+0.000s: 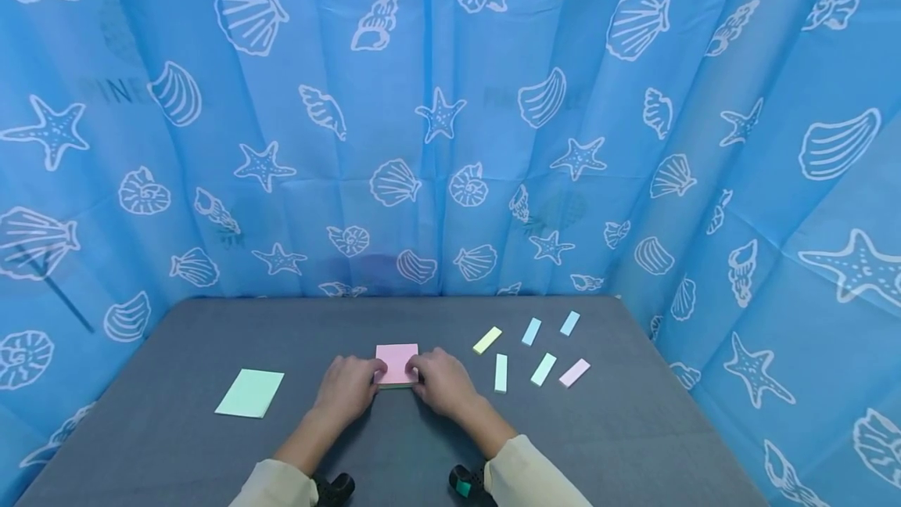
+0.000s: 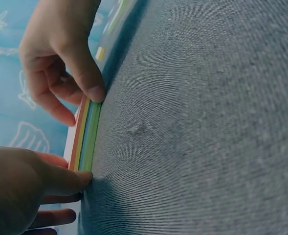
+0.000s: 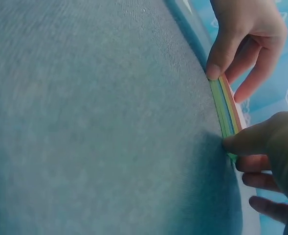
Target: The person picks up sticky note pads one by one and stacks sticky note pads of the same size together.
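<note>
A pad of sticky notes (image 1: 396, 362) with a pink top sheet lies on the grey table (image 1: 605, 429), near the middle. My left hand (image 1: 375, 373) holds its near left corner and my right hand (image 1: 415, 371) its near right corner. In the left wrist view the pad's edge (image 2: 85, 139) shows orange, blue and green layers; the left hand's (image 2: 77, 188) thumb touches that edge, and the right hand's (image 2: 82, 105) thumb presses it further along. The right wrist view shows the same pad (image 3: 225, 108) pinched by the right hand (image 3: 239, 154) and the left hand (image 3: 227, 83).
A single pale green sheet (image 1: 249, 393) lies left of the hands. Several small strips lie to the right: yellow (image 1: 487, 339), blue (image 1: 531, 331), green (image 1: 500, 372) and pink (image 1: 574, 372). A blue seashell curtain (image 1: 450, 124) closes in the table's back and sides.
</note>
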The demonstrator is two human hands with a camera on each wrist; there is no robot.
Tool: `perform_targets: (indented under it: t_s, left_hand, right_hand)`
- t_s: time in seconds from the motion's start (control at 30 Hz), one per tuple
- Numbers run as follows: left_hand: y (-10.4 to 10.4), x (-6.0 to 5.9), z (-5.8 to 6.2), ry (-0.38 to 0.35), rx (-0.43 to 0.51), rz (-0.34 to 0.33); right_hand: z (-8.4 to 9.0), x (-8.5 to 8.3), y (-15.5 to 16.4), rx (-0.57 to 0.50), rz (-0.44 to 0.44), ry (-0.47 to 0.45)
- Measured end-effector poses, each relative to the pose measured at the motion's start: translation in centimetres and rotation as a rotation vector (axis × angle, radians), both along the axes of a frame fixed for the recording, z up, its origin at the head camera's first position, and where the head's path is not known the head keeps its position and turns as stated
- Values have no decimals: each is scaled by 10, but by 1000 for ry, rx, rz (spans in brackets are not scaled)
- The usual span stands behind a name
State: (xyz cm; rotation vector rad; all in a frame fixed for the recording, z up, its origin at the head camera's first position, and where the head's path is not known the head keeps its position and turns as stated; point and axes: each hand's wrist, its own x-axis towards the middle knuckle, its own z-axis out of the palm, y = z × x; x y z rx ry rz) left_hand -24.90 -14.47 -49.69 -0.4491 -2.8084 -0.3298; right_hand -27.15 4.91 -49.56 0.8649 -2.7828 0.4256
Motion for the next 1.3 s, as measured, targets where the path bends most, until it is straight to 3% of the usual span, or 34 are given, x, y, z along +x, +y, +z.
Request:
perform_targets:
  t_s: [0.17, 0.37, 0.63, 0.87, 1.17, 1.3]
  left_hand:
    - [2, 2, -2, -1, -11, 8]
    - [1, 1, -2, 9, -24, 9]
    - [1, -1, -2, 40, -24, -17]
    - [1, -2, -5, 36, -28, -22]
    - [-1, -2, -9, 48, 3, -15]
    - [-3, -1, -10, 49, 26, -7]
  right_hand:
    - [-4, 2, -1, -43, -79, -70]
    - [-6, 3, -3, -21, -106, -23]
    - [-3, 0, -3, 36, -10, 94]
    - [-1, 0, -4, 65, 30, 138]
    - [0, -2, -3, 42, -25, -19]
    - [1, -1, -4, 32, -42, -34]
